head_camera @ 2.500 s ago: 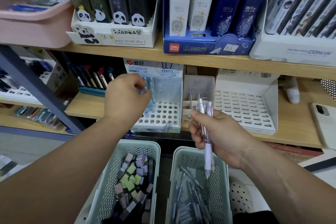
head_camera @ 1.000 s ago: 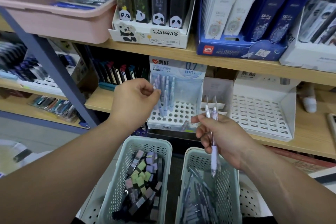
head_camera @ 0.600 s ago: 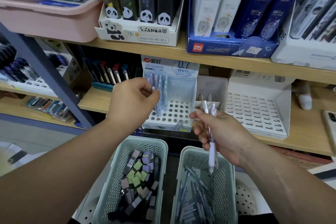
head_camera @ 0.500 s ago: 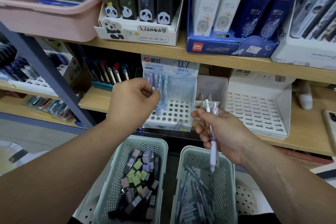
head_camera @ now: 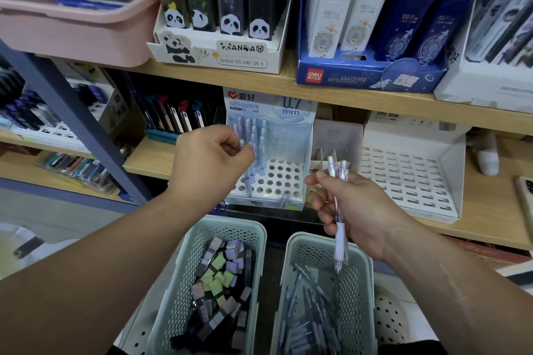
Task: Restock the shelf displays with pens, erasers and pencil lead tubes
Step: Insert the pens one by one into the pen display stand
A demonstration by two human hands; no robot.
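A white perforated pen display [head_camera: 278,181] with a "0.7 mm" header stands on the middle shelf, several pale pens upright in its left holes. My left hand [head_camera: 209,160] is at the display's left side and pinches the top of a pen [head_camera: 248,181] standing in it. My right hand [head_camera: 350,210] is lower right, over the right basket, and grips two clear lilac pens [head_camera: 339,202] upright, tips pointing down. A green basket [head_camera: 360,274] below holds more pens. Another green basket [head_camera: 184,282] holds small coloured lead tubes.
An empty white slotted display [head_camera: 409,181] stands to the right of the pen display. Panda lead boxes [head_camera: 222,23], blue Deli boxes [head_camera: 372,37] and a pink tub [head_camera: 66,26] fill the upper shelf. A phone [head_camera: 526,196] lies at the far right. A blue upright post [head_camera: 72,115] crosses the left.
My left hand stays at the pen display, pinching a pen there. My right hand keeps the two pens in about the same place. The camera has shifted slightly.
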